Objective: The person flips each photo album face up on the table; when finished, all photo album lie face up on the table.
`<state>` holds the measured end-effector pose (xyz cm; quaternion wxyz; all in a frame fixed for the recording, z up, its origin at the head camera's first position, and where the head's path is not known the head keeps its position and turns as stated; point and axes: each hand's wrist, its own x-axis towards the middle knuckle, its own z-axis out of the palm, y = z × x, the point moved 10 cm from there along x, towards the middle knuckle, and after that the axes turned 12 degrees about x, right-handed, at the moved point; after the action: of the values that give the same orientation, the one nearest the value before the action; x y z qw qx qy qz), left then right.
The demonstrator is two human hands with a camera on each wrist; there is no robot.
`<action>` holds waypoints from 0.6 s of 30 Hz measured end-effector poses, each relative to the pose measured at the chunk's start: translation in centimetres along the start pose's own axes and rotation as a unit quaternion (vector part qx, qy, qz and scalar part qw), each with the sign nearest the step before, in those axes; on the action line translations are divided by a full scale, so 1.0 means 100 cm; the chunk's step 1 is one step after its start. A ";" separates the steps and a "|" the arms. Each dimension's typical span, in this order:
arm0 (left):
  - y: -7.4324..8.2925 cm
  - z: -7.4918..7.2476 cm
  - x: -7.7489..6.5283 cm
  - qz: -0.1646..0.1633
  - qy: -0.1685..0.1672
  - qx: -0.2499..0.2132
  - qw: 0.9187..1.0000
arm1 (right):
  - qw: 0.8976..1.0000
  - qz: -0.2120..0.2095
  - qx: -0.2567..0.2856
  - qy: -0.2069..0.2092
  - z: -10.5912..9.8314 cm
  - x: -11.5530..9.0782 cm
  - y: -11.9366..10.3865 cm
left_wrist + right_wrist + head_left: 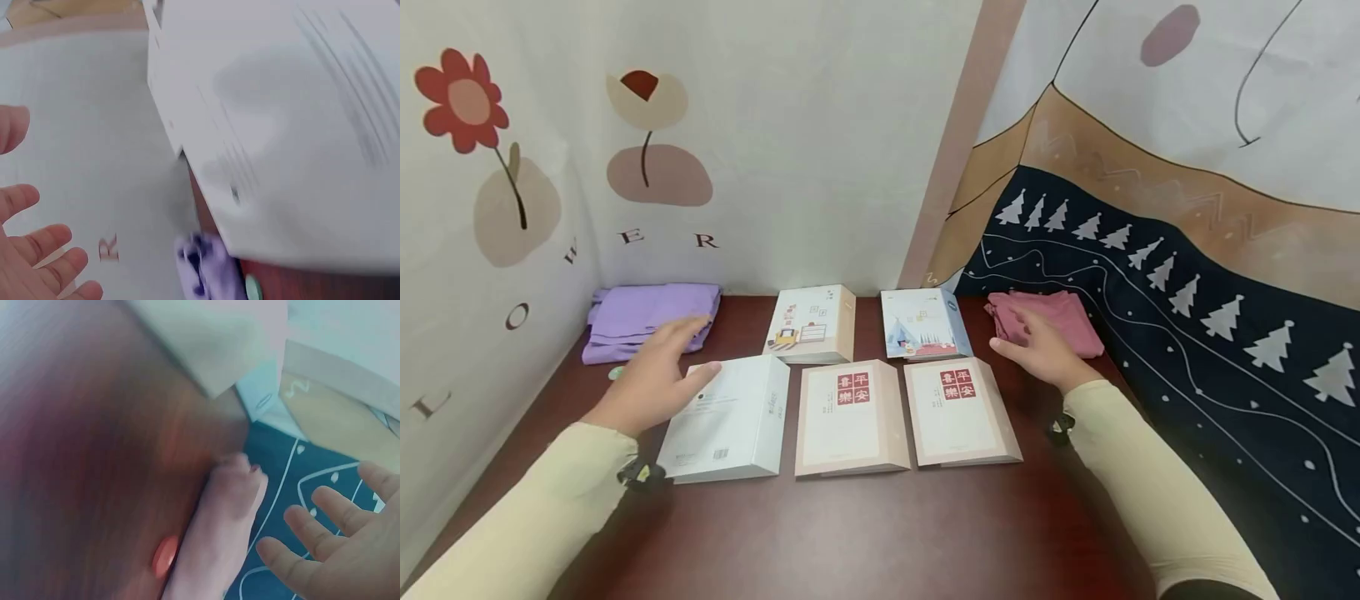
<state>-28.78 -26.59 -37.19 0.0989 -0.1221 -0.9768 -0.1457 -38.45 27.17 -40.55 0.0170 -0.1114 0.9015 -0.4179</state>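
My left hand [658,375], fingers spread and holding nothing, hovers over the left edge of a white box-shaped item [722,429] with a barcode. Behind that hand lies a folded purple cloth [647,312], partly covered by the fingers. On the other side, my right hand [1037,350] is also empty, its fingers extended in front of a folded pink cloth [1071,321]. Between the hands, two cream box-shaped items with red character squares lie side by side, one in the middle [842,437] and one to the right [958,433].
Behind the front row lie two illustrated box-shaped items, one cream-sided [801,317] and one blue-sided [917,312]. A small green disc [616,372] is near the purple cloth; an orange disc [165,556] is beside the pink cloth. Printed fabric walls [820,150] border the dark red table [880,533].
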 end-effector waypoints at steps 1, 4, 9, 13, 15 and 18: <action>0.006 0.003 0.003 0.000 -0.005 -0.013 1.000 | 1.000 -0.001 0.016 -0.003 0.003 0.004 -0.002; 0.022 0.012 0.012 -0.001 -0.018 -0.036 0.999 | 0.998 0.005 0.054 -0.015 0.013 0.014 -0.007; 0.049 0.027 0.028 0.016 -0.026 -0.068 0.997 | 0.996 0.016 0.086 -0.025 0.026 0.029 -0.010; 0.068 0.037 0.041 0.029 -0.032 -0.097 0.994 | 0.995 0.034 0.094 -0.024 0.031 0.038 -0.005; 0.075 0.042 0.047 0.026 -0.037 -0.113 0.993 | 0.994 0.046 0.093 -0.027 0.034 0.043 -0.002; 0.083 0.051 0.057 0.014 -0.045 -0.147 0.988 | 0.993 0.065 0.096 -0.036 0.038 0.048 0.003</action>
<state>-32.77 -16.17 -38.48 0.0377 -0.1557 -0.9462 -0.2811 -42.72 23.48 -42.91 0.0866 -0.0656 0.8615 -0.4960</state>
